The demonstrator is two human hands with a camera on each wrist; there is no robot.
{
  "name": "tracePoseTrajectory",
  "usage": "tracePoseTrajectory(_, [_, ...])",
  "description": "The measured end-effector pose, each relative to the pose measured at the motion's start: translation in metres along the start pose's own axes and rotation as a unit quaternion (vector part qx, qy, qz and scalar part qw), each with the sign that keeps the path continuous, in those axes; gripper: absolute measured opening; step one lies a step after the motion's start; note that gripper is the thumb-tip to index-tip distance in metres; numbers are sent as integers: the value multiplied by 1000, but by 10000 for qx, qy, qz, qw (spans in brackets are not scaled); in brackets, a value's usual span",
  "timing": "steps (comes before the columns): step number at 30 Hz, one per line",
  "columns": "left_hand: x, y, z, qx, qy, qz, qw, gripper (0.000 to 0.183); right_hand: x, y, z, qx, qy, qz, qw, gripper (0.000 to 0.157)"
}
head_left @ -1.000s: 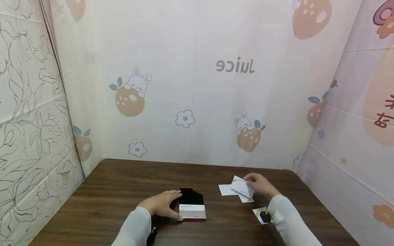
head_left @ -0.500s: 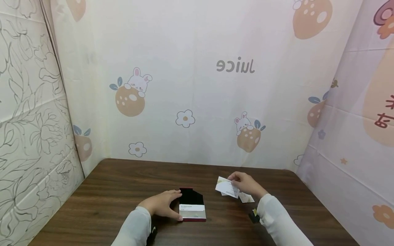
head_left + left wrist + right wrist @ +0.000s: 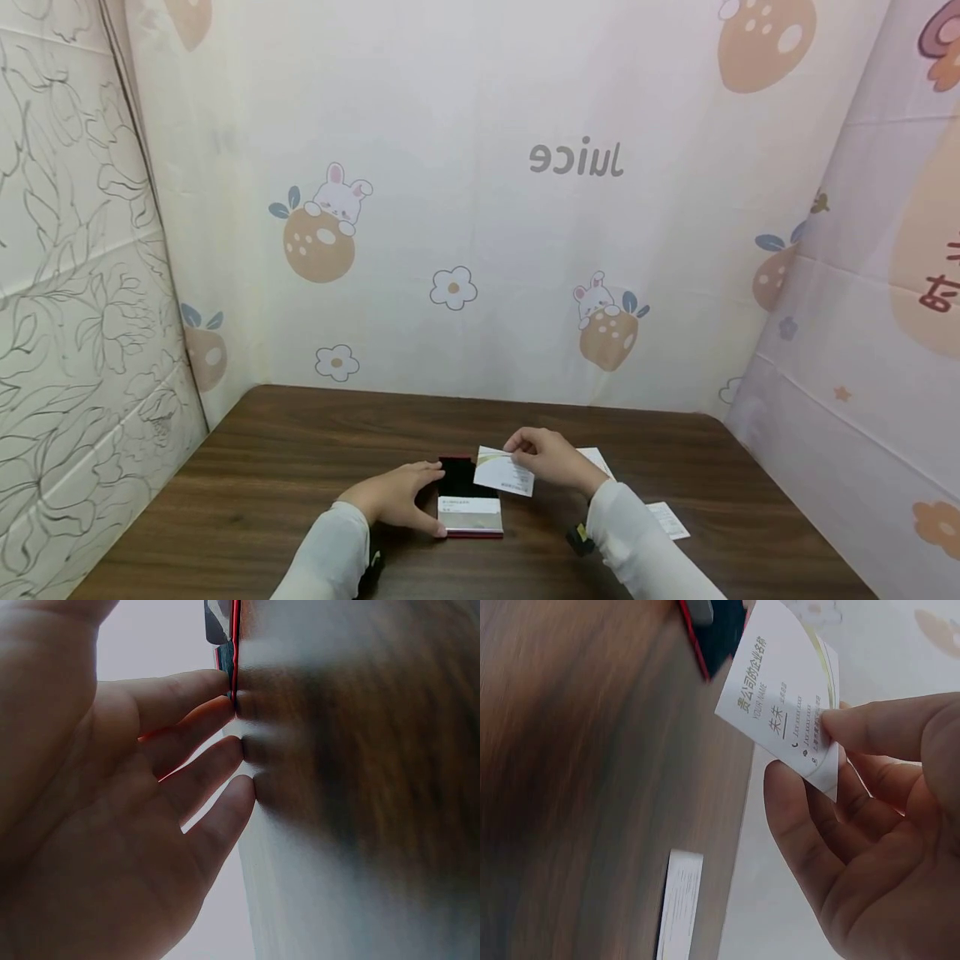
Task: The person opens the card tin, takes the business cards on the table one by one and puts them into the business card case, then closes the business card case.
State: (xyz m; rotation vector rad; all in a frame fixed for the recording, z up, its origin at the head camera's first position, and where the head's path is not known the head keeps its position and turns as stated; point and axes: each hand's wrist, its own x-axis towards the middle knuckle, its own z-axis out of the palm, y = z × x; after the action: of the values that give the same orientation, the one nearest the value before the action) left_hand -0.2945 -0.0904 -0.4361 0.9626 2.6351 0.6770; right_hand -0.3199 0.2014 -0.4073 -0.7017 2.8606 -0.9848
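Head view: the right hand pinches a white printed card by its far right corner, clear of the table. The card overlaps the upper right of the open holder; contact between the two cannot be told. Right wrist view agrees on the grip: narrow, thumb on the printed face, fingers behind, most of the card left free.

Left hand sits at the holder's left side, thumb and fingers spread wide, thumb by the lower corner, forefinger near the upper edge. Left wrist view: fingertips down on the tabletop, foremost ones against the red edge. A steadying touch, I judge, rather than a clasp.

Handling estimate: card very light, thin, springy, smooth-faced; likely to slip or bow if squeezed (it looks slightly curved in the right wrist view). Best hold: a corner or short edge, light pressure, leaving the opposite edge free. Corners would probably crease first.

Holder looks stiff and flat, perhaps prone to sliding; best braced along its side. An inner card lies in its lower half. Loose cards lie to the right, partly behind the sleeve.
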Motion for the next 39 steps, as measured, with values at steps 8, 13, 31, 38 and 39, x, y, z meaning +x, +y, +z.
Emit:
tracePoseTrajectory(8, [1,1,0,45,30,-63,10000,91,5,-20,18,30,-317,-216,9993,8])
tracePoseTrajectory(13, [2,0,0,65,47,-147,9999,91,7,-26,27,58,-380,-313,9988,8])
tracePoseTrajectory(31, [3,-1,2,62,-24,-250,9997,96,10,-31,41,-195,-282,-557,9979,9])
tracePoseTrajectory(38, [3,-2,2,75,-41,-238,9997,96,11,-28,46,-254,-187,-631,9975,9])
tracePoseTrajectory(39, [3,-2,2,78,-43,-225,9997,96,11,-28,46,-247,-187,-636,9975,9])
